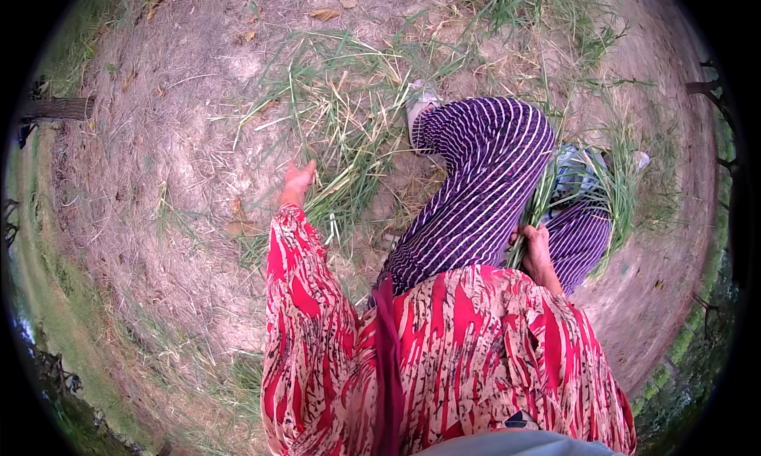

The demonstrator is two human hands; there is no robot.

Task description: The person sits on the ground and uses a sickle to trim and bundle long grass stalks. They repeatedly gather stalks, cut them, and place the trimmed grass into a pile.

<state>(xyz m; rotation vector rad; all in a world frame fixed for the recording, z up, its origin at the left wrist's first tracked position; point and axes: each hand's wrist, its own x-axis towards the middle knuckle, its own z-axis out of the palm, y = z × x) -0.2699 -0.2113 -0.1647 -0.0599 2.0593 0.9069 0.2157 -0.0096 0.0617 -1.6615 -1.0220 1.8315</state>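
Beside a loose heap of cut grass [351, 129], my left hand [298, 179] is held out with its fingers apart and nothing in it. My right hand [537, 248] is closed on the lower end of a bunch of long green grass [538, 203], between my bent legs in striped purple trousers. Blades from the bunch spread upward and over the blue-grey cloth or item [574, 173] by my right leg. That item is partly covered by the grass, so its kind cannot be told.
Dry, straw-strewn ground [196, 123] surrounds me. More green grass [529, 4] lies ahead, with dry leaves [324, 14] at the top. A tree trunk [59, 108] stands at the far left. My shoe [418, 108] touches the heap's right side.
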